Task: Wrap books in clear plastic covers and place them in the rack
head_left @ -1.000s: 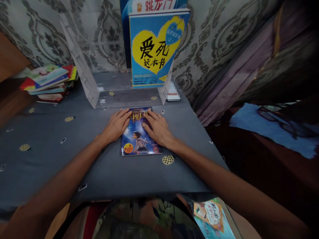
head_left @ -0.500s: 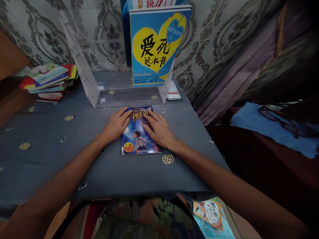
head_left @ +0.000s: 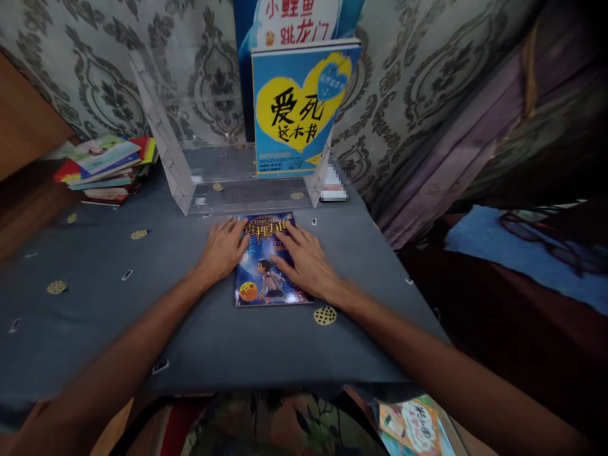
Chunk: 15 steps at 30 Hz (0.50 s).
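Note:
A blue book (head_left: pixel 263 278) with a cartoon figure on its cover lies closed and flat on the table in front of me. My left hand (head_left: pixel 223 248) rests along its left edge, fingers stretched out and the fingertips on the cover. Across the upper right part of the cover lies my right hand (head_left: pixel 306 258), its fingers spread. Both hands are open and hide parts of the cover. Just behind the book stands a clear acrylic book stand (head_left: pixel 228 201), and a blue book with a yellow heart (head_left: pixel 292 114) is propped in it.
Another blue book (head_left: pixel 299 19) stands behind the heart book. At the back left is a stack of books (head_left: pixel 111 164). A blurred-out object (head_left: pixel 334 185) sits by the stand's right side. Glasses (head_left: pixel 546 237) lie on blue cloth at right; more books (head_left: pixel 418 424) are below the table edge.
The camera has tilted up a little, so the whole scene sits lower and more of the rear book shows. Both hands stay on the book in nearly the same place.

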Motion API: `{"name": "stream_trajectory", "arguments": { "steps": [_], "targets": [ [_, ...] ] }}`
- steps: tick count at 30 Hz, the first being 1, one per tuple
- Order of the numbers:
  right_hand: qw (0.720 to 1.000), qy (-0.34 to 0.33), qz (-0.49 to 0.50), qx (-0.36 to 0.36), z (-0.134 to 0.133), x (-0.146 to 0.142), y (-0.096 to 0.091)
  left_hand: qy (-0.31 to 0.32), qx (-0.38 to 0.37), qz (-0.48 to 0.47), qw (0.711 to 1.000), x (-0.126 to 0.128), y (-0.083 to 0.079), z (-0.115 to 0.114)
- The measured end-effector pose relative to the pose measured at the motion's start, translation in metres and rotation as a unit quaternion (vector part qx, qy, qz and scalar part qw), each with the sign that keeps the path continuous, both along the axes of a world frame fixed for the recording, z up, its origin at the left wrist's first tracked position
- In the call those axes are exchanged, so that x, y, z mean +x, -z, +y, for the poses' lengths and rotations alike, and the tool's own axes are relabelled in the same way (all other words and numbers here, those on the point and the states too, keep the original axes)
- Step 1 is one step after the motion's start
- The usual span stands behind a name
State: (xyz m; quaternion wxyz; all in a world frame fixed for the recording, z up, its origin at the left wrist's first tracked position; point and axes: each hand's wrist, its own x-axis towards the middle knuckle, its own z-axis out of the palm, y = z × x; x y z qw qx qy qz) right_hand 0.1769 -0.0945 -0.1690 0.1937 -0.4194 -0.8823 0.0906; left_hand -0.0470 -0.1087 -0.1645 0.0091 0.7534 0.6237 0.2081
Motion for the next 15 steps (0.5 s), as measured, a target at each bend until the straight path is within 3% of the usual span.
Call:
{"name": "stream_trajectory", "arguments": {
  "steps": [5, 8, 11, 15],
  "targets": [
    [1.000, 0.002, 0.005, -0.007, -0.0016, -0.0016, -0.0006, 0.025, -0.019, -0.125, 0.992, -0.0042, -0.0060, 0.0005],
    [1.000, 0.002, 0.010, -0.012, -0.0018, -0.0015, -0.0012, 0.030, -0.042, -0.265, 0.963, -0.0088, -0.0074, 0.0032],
    [1.000, 0.003, 0.012, -0.016, -0.0020, -0.0010, -0.0011, 0.032, -0.058, -0.436, 0.898, -0.0097, -0.0066, 0.0064],
    [1.000, 0.008, 0.017, -0.020, -0.0020, -0.0004, 0.0009, -0.039, -0.101, -0.628, 0.771, -0.0012, -0.0073, 0.0070]
  ]
}}
